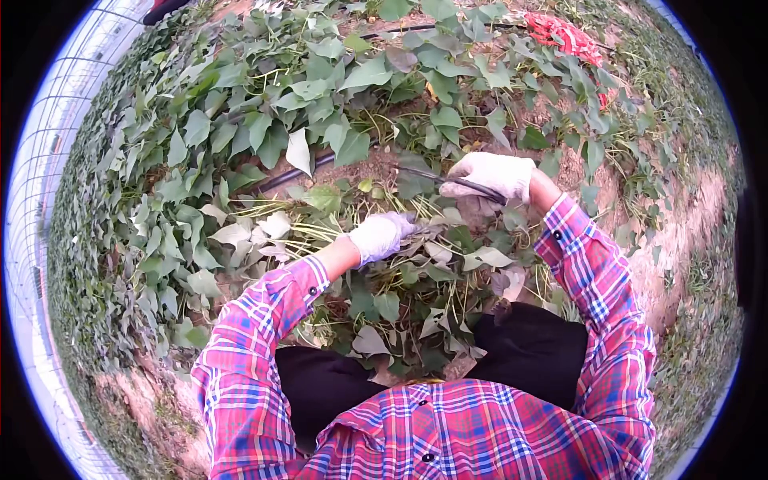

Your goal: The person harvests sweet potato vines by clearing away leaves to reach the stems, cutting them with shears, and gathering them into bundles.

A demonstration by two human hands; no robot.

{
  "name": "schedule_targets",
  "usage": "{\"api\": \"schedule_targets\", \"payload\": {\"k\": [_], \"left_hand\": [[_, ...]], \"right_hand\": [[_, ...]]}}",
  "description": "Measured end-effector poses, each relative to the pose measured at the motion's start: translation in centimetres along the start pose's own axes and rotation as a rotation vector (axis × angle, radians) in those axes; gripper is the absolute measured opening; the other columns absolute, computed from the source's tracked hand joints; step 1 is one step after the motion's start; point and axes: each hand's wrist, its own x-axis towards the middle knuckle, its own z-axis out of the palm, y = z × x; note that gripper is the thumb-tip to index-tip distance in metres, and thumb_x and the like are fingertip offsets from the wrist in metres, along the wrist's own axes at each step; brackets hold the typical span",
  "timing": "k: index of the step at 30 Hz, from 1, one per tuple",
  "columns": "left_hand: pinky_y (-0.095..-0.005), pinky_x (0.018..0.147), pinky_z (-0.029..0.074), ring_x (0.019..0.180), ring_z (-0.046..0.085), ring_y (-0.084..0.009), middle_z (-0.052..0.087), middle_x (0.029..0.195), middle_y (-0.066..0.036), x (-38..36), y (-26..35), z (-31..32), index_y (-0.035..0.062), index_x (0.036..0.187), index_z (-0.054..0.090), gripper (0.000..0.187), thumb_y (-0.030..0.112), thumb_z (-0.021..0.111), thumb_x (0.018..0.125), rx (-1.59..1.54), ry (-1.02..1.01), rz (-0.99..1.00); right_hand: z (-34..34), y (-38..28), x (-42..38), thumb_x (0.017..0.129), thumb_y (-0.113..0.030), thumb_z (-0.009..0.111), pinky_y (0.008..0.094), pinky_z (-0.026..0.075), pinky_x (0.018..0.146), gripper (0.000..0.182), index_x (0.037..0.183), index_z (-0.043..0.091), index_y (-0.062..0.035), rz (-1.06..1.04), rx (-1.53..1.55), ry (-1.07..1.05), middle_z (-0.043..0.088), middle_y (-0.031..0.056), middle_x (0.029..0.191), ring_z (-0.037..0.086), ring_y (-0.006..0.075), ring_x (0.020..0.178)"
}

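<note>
My left hand [382, 238], in a white glove, is closed around a bunch of leafy vines [308, 232] whose pale green stems run out to the left. The fingertips are partly lost among leaves. Farther right and a little higher, my right hand [486, 178], also gloved in white, is closed on a thin black hose-like length [420, 173] that passes under the fingers and shows again below the wrist. A similar black hose [300, 174] lies on the soil to the left; whether the two pieces join cannot be seen.
Dense vines with broad green leaves [368, 74] spread ahead and left. Red netting [564, 38] lies at the upper right, near another black hose [400, 30]. Bare soil [680, 232] shows at right. A wire-grid wall [76, 88] stands at the left edge.
</note>
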Motion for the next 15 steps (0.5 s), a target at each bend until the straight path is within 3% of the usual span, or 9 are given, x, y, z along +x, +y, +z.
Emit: {"api": "schedule_targets", "payload": {"k": [1, 4, 5, 8, 10, 11, 13, 14, 15], "left_hand": [[-0.0421, 0.084, 0.052, 0.102, 0.061, -0.0356, 0.051, 0.13, -0.018, -0.4, 1.1, 0.2, 0.0138, 0.131, 0.052, 0.056, 0.004, 0.054, 0.076, -0.01, 0.051, 0.024], [-0.044, 0.079, 0.052, 0.096, 0.062, -0.0365, 0.05, 0.131, -0.021, -0.8, 2.3, 0.2, 0.0087, 0.128, 0.053, 0.052, 0.006, 0.055, 0.076, 0.093, -0.024, 0.019], [-0.044, 0.079, 0.052, 0.096, 0.062, -0.0365, 0.05, 0.131, -0.021, -0.9, 2.0, 0.6, 0.0087, 0.128, 0.053, 0.052, 0.006, 0.055, 0.076, 0.095, -0.026, 0.017], [-0.0419, 0.083, 0.051, 0.101, 0.061, -0.0374, 0.048, 0.135, -0.021, -1.8, 1.8, 0.2, 0.0115, 0.13, 0.052, 0.06, 0.004, 0.059, 0.071, -0.018, 0.063, 0.042], [-0.0406, 0.085, 0.051, 0.104, 0.06, -0.0381, 0.045, 0.137, -0.02, -2.4, 1.9, -0.4, 0.0141, 0.131, 0.051, 0.064, 0.003, 0.061, 0.069, -0.09, 0.044, 0.017], [-0.04, 0.086, 0.051, 0.105, 0.06, -0.036, 0.05, 0.133, -0.018, -3.1, 1.5, -0.1, 0.0151, 0.129, 0.053, 0.056, 0.005, 0.06, 0.075, -0.135, 0.117, 0.046], [-0.0385, 0.085, 0.05, 0.097, 0.062, -0.0343, 0.061, 0.115, -0.02, -3.8, 1.2, -1.1, 0.0116, 0.124, 0.057, 0.041, 0.007, 0.056, 0.083, -0.435, 0.257, -0.168], [-0.0361, 0.081, 0.05, 0.087, 0.064, -0.0327, 0.065, 0.099, -0.019, -3.9, 0.9, -2.3, 0.0107, 0.117, 0.061, 0.027, 0.013, 0.052, 0.091, -0.45, 0.237, -0.468], [-0.0347, 0.079, 0.051, 0.084, 0.065, -0.0279, 0.067, 0.096, -0.017, -3.7, -0.1, -3.6, 0.0046, 0.115, 0.06, 0.025, 0.013, 0.053, 0.092, -0.509, 0.297, -0.664]], "right_hand": [[0.4, -0.5, 0.7, 0.09, -0.045, 0.059, 0.0247, 0.041, 0.042, 0.045, 0.082, 0.063, -0.0013, 0.006, 0.051, -0.02, 0.058, 0.0018, 0.059, 0.055, 0.0101, 0.047], [2.3, 0.0, 3.6, 0.091, -0.046, 0.058, 0.0247, 0.041, 0.041, 0.045, 0.081, 0.062, -0.0028, 0.063, 0.144, -0.07, 0.059, 0.0035, 0.06, 0.055, 0.0102, 0.047], [3.2, 0.8, 4.1, 0.091, -0.047, 0.058, 0.0257, 0.041, 0.041, 0.046, 0.081, 0.061, -0.0022, 0.095, 0.267, -0.076, 0.061, 0.0054, 0.062, 0.056, 0.0112, 0.047], [3.2, 3.9, 5.2, 0.091, -0.044, 0.059, 0.0266, 0.042, 0.04, 0.043, 0.08, 0.059, -0.0021, 0.197, 0.075, -0.11, 0.062, 0.0072, 0.063, 0.056, 0.013, 0.045], [3.0, 5.7, 4.7, 0.091, -0.043, 0.059, 0.0265, 0.042, 0.04, 0.042, 0.081, 0.059, -0.0017, 0.256, 0.261, -0.161, 0.061, 0.0071, 0.061, 0.056, 0.0136, 0.045], [3.4, 6.5, 4.5, 0.092, -0.042, 0.058, 0.0257, 0.041, 0.039, 0.041, 0.081, 0.058, -0.0022, 0.262, 0.289, -0.144, 0.06, 0.0066, 0.06, 0.056, 0.0135, 0.045], [4.0, 6.3, 4.1, 0.092, -0.042, 0.057, 0.0253, 0.041, 0.039, 0.041, 0.082, 0.058, -0.0024, 0.255, 0.295, -0.143, 0.06, 0.0067, 0.059, 0.055, 0.0135, 0.044], [4.3, 6.2, 3.9, 0.093, -0.042, 0.056, 0.0249, 0.04, 0.038, 0.041, 0.083, 0.058, -0.0025, 0.242, 0.301, -0.143, 0.059, 0.0068, 0.059, 0.055, 0.0135, 0.044], [4.4, 6.3, 4.1, 0.093, -0.037, 0.056, 0.0249, 0.04, 0.038, 0.036, 0.084, 0.058, -0.0024, 0.239, 0.239, -0.13, 0.06, 0.0079, 0.059, 0.056, 0.0137, 0.045]]}}
